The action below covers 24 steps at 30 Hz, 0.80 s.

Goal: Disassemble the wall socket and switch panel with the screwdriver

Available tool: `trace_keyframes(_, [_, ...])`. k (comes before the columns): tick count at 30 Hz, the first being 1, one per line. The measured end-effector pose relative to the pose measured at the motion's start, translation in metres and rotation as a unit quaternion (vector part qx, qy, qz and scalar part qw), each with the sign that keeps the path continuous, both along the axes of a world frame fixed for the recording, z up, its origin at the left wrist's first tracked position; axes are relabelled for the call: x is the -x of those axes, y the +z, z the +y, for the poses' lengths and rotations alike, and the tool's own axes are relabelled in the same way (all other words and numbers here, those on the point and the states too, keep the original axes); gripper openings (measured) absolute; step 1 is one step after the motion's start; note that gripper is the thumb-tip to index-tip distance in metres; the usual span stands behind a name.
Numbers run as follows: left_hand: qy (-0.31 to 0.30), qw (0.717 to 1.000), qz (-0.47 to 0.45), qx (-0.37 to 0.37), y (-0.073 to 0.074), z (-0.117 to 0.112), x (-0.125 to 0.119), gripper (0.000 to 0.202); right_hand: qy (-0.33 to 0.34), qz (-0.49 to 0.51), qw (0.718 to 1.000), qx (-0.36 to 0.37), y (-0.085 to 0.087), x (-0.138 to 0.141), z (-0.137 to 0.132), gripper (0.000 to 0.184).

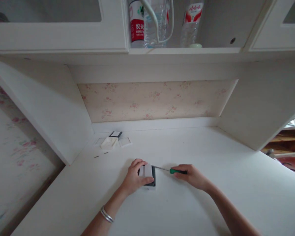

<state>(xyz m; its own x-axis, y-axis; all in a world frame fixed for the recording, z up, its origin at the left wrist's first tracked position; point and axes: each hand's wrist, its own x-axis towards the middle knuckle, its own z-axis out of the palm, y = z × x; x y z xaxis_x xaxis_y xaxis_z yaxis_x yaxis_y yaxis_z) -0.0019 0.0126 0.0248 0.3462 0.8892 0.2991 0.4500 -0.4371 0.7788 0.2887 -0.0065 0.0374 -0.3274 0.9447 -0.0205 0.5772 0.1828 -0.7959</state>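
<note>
My left hand [135, 177] grips a small white wall switch [147, 175] with a dark frame, pressing it onto the white desk [177, 209]. Its fingers wrap over the top of the switch and the thumb lies across the front. My right hand [191, 175] is closed round the green handle of a screwdriver [173, 170]. The thin metal shaft points left and its tip meets the upper right edge of the switch. A silver bracelet sits on my left wrist.
At the back left of the desk lie several switch parts [112, 141]: a dark-framed plate, white covers and two small screws [100, 154]. Water bottles [159, 23] stand on the shelf above. White cabinet sides wall in the desk left and right.
</note>
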Motion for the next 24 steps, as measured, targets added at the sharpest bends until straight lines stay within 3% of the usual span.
trace_keyframes(3, [0.033, 0.999, -0.032, -0.017, 0.002, 0.008, 0.005, 0.058, -0.06, 0.064, 0.994, 0.06, -0.02, 0.003, 0.003, 0.043])
trace_keyframes(6, [0.073, 0.996, -0.046, -0.023, -0.003, 0.027, 0.018, 0.057, -0.089, 0.094, 0.99, 0.062, -0.027, 0.006, 0.002, 0.045])
trace_keyframes(13, [0.163, 0.972, 0.147, -0.085, -0.023, 0.091, 0.059, 0.056, -0.107, 0.085, 0.99, 0.029, -0.018, 0.011, -0.003, 0.044])
trace_keyframes(18, [0.16, 0.955, 0.245, -0.056, -0.029, 0.114, 0.067, 0.063, -0.093, 0.061, 0.994, 0.023, -0.021, 0.011, 0.0, 0.043])
trace_keyframes(24, [0.139, 0.96, 0.242, -0.01, -0.025, 0.137, 0.066, 0.066, -0.091, 0.055, 0.994, 0.023, -0.026, 0.009, 0.001, 0.042])
